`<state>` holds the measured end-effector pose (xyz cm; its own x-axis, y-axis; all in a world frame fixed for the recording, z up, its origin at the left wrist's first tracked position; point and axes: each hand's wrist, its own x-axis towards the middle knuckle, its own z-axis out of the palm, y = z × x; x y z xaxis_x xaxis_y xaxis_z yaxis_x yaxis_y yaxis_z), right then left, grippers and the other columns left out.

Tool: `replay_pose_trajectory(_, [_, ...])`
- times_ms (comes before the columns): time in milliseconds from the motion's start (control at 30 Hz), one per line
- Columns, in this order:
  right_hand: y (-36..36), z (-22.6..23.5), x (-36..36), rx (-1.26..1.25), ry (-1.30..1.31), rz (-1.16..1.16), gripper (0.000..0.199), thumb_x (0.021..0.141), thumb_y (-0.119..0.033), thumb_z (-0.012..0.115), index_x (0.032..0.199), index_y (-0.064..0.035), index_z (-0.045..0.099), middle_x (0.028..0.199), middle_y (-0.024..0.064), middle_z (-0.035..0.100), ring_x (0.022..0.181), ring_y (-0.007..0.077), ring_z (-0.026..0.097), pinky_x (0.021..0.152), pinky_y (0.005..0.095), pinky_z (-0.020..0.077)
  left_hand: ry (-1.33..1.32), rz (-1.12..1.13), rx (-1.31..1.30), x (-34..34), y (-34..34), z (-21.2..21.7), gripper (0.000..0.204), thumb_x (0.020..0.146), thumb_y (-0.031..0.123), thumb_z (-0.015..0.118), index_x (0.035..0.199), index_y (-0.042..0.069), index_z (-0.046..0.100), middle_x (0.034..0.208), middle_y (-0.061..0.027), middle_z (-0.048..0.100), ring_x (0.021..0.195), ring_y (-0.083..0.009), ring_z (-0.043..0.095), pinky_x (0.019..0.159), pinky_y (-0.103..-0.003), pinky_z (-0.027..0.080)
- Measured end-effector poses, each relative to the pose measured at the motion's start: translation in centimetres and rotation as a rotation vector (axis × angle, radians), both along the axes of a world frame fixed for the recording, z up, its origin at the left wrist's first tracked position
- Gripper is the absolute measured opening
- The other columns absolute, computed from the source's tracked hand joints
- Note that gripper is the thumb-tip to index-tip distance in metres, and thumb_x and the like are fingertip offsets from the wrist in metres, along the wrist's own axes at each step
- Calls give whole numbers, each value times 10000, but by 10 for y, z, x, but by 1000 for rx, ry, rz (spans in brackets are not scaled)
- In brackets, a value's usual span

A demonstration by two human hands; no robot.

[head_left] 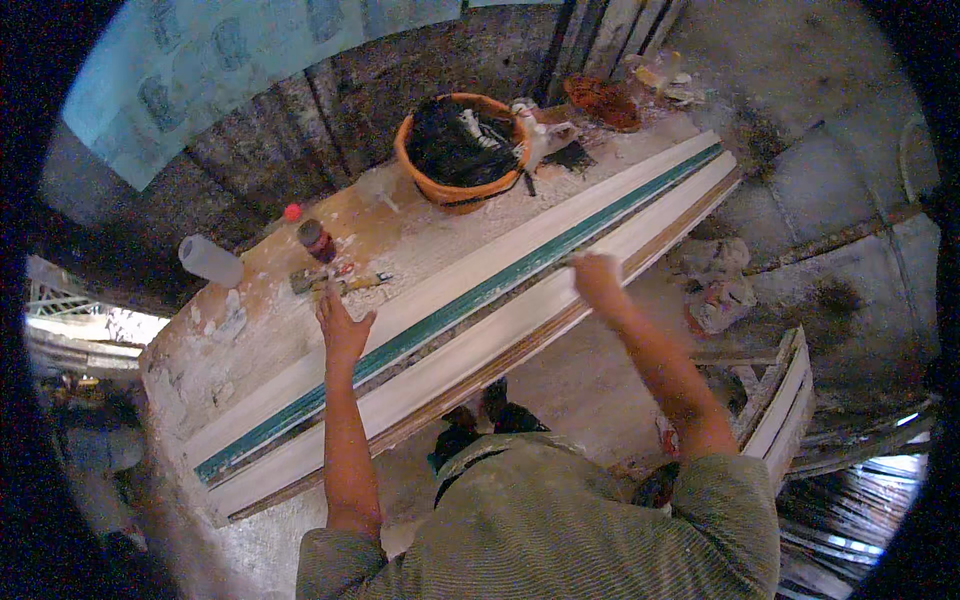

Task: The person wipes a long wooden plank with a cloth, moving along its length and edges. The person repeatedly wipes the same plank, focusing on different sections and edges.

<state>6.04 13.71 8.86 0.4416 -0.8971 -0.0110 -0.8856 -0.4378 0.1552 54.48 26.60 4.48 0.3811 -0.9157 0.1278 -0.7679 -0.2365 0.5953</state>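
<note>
A long white panel point(490, 335) with a green strip point(450, 309) lies slantwise over the worktable. Next to the strip runs a dark, rough groove, and brown wood shows along the panel's near edge. My right hand point(598, 281) is closed at the panel beside the groove; whatever it may grip is hidden by the fingers. With thumb and fingers apart, my left hand point(344, 330) is at the panel's far side, its fingertips close to a small tool with a yellowish handle point(365, 283). I cannot tell whether they touch it. Behind that tool stands a small dark red jar point(316, 241).
An orange tub point(408, 160) with dark contents stands at the table's far side. A whitish bottle point(211, 262) and a small red cap point(292, 211) are at the left. White dust and crumbs cover the worktable point(260, 312). A slatted wooden piece point(790, 400) stands at the right.
</note>
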Motion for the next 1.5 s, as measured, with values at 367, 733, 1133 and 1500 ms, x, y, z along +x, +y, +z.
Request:
replay_pose_trajectory(367, [11, 2, -4, 168, -52, -14, 116, 836, -190, 661, 885, -100, 716, 867, 135, 734, 805, 315, 740, 689, 464, 552, 100, -351, 67, -153, -4, -5, 335, 858, 206, 786, 1176, 131, 716, 1516, -105, 501, 1449, -416, 346, 1212, -524, 266])
replay_pose_trajectory(733, [-130, -41, -206, 74, -94, 7, 118, 856, -185, 652, 884, -114, 742, 878, 111, 747, 848, 292, 742, 716, 459, 560, 83, -225, -38, -378, -87, -24, 253, 832, 202, 803, 1062, 113, 747, 1385, -103, 619, 1371, -425, 444, 1178, -522, 309])
replay_pose_trajectory(1133, [-242, -107, -333, 161, -181, -20, 105, 838, -163, 672, 900, -129, 750, 906, 98, 742, 856, 287, 737, 648, 461, 546, 456, -444, 44, -579, -194, -51, 312, 805, 169, 783, 1109, 146, 718, 1351, -88, 624, 1343, -368, 463, 1190, -511, 299])
replay_pose_trajectory(1500, [-351, -75, -507, 229, -125, 5, 135, 866, -185, 649, 952, -102, 714, 960, 138, 720, 911, 318, 723, 735, 469, 542, 226, -623, -181, -774, -417, -24, 224, 816, 130, 781, 1026, 107, 708, 1213, -124, 648, 1194, -354, 554, 1065, -496, 383])
